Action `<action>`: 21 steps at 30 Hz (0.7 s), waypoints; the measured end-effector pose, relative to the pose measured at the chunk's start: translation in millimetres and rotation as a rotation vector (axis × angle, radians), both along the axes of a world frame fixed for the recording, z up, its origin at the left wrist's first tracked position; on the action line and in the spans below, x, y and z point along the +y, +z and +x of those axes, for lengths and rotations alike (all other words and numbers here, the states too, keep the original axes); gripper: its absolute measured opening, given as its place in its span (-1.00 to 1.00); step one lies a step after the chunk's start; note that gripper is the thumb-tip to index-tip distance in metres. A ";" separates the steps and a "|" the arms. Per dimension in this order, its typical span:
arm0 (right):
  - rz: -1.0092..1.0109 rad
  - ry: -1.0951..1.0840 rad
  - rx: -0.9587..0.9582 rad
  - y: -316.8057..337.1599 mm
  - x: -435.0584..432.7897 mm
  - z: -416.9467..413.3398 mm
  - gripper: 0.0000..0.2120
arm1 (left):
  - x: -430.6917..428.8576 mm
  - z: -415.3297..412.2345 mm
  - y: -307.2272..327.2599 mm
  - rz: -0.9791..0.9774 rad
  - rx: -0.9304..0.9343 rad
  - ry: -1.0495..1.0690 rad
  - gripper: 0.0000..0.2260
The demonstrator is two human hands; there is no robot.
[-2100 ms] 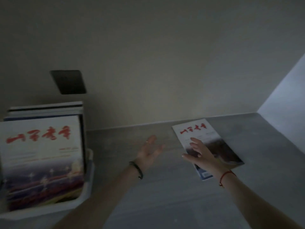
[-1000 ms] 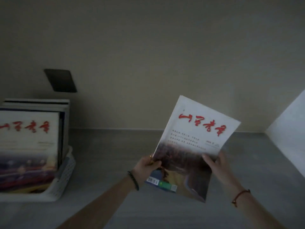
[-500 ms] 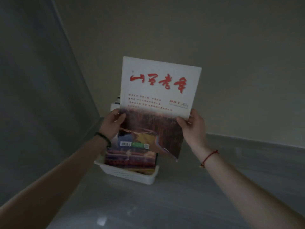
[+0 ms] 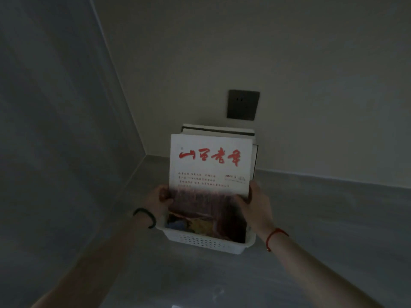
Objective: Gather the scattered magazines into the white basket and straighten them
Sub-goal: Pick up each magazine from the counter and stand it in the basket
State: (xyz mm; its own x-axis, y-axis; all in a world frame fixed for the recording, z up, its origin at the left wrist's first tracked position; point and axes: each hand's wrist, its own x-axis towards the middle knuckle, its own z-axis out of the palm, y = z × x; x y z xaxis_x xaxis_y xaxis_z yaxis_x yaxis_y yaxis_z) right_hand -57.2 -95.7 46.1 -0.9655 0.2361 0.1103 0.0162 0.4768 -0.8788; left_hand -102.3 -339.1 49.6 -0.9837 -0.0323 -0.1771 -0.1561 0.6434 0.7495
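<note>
Holding a magazine (image 4: 210, 174) upright between both hands, lowering its bottom edge into the white basket (image 4: 206, 242) at the back left corner of the grey worktop (image 4: 322, 230), close to where the two walls meet. Left hand (image 4: 159, 200) clamped on the left edge, grip closed with the thumb over the cover; right hand (image 4: 259, 204) clamped on the right edge, fingers (image 4: 241, 200) pressing across the front. Gripping both side edges probably to keep the thin, floppy cover flat and square while sliding it in as the front copy. Standing behind it, touching, a row of further magazines (image 4: 219, 129), only their pale top edges and one dark edge showing. Looking glossy and smooth: cover white on top with red brush lettering, darkening to a blurred picture below. Looking like rigid plastic: basket rectangular, low-walled, front wall perforated with rows of small holes. Sitting above on the back wall, a dark square socket plate (image 4: 243, 104). Showing on the wrists, a black band (image 4: 145, 216) left, a red string (image 4: 274, 237) right. Dim lighting throughout.
</note>
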 end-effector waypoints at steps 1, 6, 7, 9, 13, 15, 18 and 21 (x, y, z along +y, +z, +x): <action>-0.011 -0.022 0.007 -0.6 -1.0 -0.3 -0.68 | -1.0 -1.5 -2.9 0.009 0.016 -0.008 -0.78; -0.015 -0.166 -0.059 0.4 7.6 -11.5 -0.17 | -4.9 -23.3 -4.5 0.196 0.052 0.064 -0.28; -0.102 -0.151 -0.117 2.2 9.7 -15.2 -0.08 | -3.7 -29.1 -3.0 0.268 0.025 0.041 -0.28; -0.272 -0.098 -0.186 3.3 11.7 -23.9 -0.06 | 1.4 -39.1 -0.7 0.463 -0.039 -0.008 -0.37; -0.461 0.038 -0.180 1.4 16.6 -43.7 -0.36 | 12.1 -60.4 -2.3 0.637 -0.065 -0.056 -0.71; -0.461 0.099 -0.163 0.2 17.8 -54.4 -0.56 | 15.2 -69.4 -0.1 0.671 -0.123 -0.086 -0.80; -0.493 0.098 -0.142 -5.2 17.4 -67.5 -0.69 | 18.1 -79.0 2.9 0.721 -0.193 -0.104 -0.70; -0.502 0.056 -0.144 -8.9 16.4 -71.6 -0.55 | 23.8 -80.9 3.0 0.739 -0.172 -0.054 -0.72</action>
